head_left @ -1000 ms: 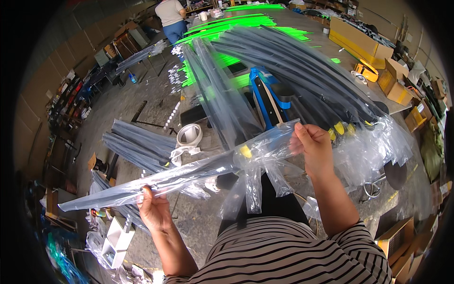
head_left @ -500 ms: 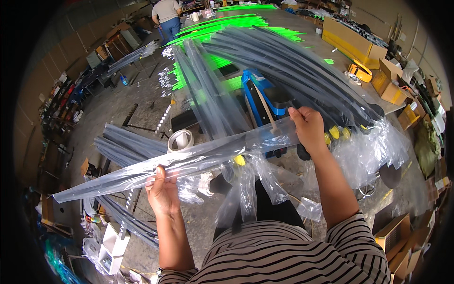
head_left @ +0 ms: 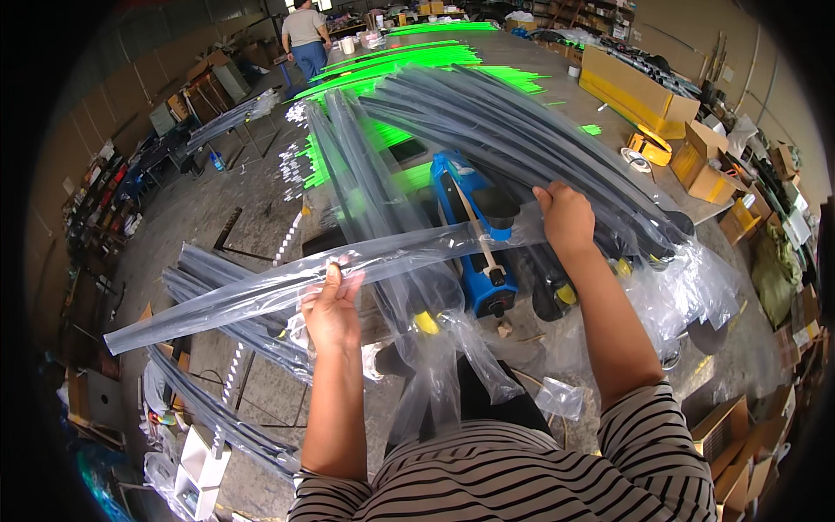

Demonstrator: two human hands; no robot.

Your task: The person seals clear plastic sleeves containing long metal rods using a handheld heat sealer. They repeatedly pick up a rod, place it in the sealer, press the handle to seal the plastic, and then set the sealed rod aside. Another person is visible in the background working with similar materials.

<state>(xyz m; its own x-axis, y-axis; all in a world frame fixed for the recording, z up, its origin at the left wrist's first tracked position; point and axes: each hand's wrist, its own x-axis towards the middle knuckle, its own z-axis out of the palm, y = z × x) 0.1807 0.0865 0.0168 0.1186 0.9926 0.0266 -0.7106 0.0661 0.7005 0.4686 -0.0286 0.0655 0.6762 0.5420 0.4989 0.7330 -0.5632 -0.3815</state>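
My left hand [head_left: 332,315] pinches a long clear plastic sleeve [head_left: 230,306] near its middle, thumb on top. At the sleeve's other end my right hand [head_left: 570,224] is closed on the plastic. The sleeve slants from its narrow tip at the left up to my right hand; whether anything lies inside, I cannot tell. Part of it crosses a blue and black elongated device [head_left: 454,187] with a pale strip along it. Under the sleeve, a plastic-wrapped bundle of dark lengths [head_left: 374,187] runs away from me, with a yellow piece [head_left: 425,323] at its near end.
More wrapped dark bundles [head_left: 513,130] cover the table's right side. Bright green strips [head_left: 409,65] lie beyond them. Further bundles [head_left: 217,283] are at the left, above a white box [head_left: 200,474]. Cardboard boxes [head_left: 639,91] stand at the right. Another person [head_left: 304,39] stands far back.
My left hand has moved up and to the right, with the sleeve lifted along. More of the blue device shows. The white tape roll beside the sleeve is no longer visible.
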